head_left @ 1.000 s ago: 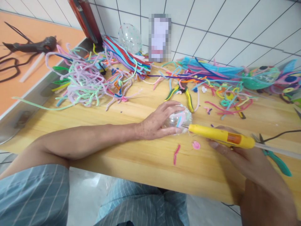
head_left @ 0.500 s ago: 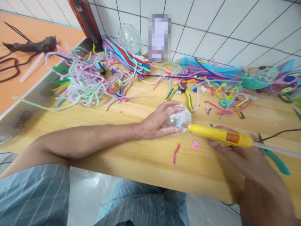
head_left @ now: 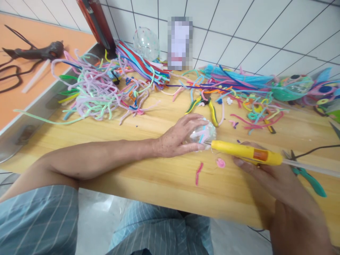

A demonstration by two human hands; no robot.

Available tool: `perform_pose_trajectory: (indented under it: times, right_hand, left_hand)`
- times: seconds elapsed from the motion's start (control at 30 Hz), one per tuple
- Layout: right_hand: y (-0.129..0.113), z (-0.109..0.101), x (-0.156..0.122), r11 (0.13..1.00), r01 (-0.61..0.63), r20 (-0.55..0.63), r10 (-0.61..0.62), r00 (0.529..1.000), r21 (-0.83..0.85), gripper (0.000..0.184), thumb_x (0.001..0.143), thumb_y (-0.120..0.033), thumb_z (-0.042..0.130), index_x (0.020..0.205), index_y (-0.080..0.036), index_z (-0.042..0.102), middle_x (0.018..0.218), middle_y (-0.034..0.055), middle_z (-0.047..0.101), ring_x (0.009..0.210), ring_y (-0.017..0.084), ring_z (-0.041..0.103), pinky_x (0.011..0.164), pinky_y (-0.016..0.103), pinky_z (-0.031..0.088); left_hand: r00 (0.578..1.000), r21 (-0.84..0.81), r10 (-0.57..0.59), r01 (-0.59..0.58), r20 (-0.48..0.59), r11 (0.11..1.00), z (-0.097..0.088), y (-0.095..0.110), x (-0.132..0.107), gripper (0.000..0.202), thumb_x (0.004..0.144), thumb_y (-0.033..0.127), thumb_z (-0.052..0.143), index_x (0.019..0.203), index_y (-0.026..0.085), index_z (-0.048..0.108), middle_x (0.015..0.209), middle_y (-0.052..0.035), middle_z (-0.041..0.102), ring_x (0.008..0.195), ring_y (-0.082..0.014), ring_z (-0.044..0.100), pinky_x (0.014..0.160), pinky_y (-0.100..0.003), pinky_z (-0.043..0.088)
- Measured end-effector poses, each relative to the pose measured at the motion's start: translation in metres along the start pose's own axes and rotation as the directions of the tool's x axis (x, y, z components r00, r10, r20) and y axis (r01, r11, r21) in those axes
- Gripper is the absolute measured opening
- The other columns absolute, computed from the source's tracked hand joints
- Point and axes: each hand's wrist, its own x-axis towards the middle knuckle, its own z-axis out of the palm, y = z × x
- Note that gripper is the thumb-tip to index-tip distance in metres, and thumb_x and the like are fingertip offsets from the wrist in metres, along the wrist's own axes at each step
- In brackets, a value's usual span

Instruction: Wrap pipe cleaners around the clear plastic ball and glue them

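Observation:
My left hand [head_left: 176, 136] is closed around a clear plastic ball [head_left: 209, 131] on the wooden table, with pale pink and blue pipe cleaner pieces on it. In my right hand [head_left: 261, 170] is a yellow glue gun [head_left: 233, 148], its metal nozzle pointing left at the ball's near side, by my left thumb. A clear glue stick [head_left: 313, 168] sticks out of the gun's back end. On the table just in front lie a pink coil [head_left: 220, 162] and a short dark pink pipe cleaner piece [head_left: 199, 173].
Yellow-handled pliers [head_left: 212, 109] lie behind the ball; teal-handled pliers [head_left: 310, 180] are at the right. Tangled pipe cleaners [head_left: 95, 88] and bundles [head_left: 239, 78] line the back. Another clear ball [head_left: 146, 42] and a blurred phone [head_left: 180, 44] stand by the wall. A black glue gun [head_left: 39, 51] lies left.
The yellow glue gun has shifted very slightly left, its nozzle still at the ball. My left hand keeps its hold almost unmoved.

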Motion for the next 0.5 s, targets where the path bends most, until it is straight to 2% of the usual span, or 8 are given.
perform_pose_trajectory:
  times: [0.27,0.5]
  right_hand:
    - [-0.0045,-0.0005,0.0013,0.999,0.044,-0.045,-0.044,0.998,0.004,0.016,0.094,-0.039,0.070,0.080,-0.032,0.070,0.079,-0.0019,0.068,0.072,0.024,0.068,0.063,0.035,0.058]
    - [-0.0004,0.0020,-0.0007,0.999,-0.033,-0.072,0.033,0.997,0.003,0.014,0.092,-0.045,0.070,0.083,-0.035,0.071,0.081,-0.0015,0.071,0.072,0.026,0.069,0.064,0.038,0.060]
  left_hand:
    - [1.000,0.000,0.010,-0.010,-0.016,1.000,0.0013,-0.0008,-0.0002,0.063,0.101,0.056,0.068,0.155,0.029,0.048,0.152,-0.0164,0.057,0.153,-0.0338,0.049,0.126,-0.063,0.046]
    - [1.000,-0.024,-0.001,0.001,-0.015,1.000,0.0012,-0.0009,-0.0003,0.064,0.100,0.055,0.070,0.156,0.032,0.049,0.153,-0.0148,0.058,0.153,-0.0343,0.048,0.128,-0.063,0.043]
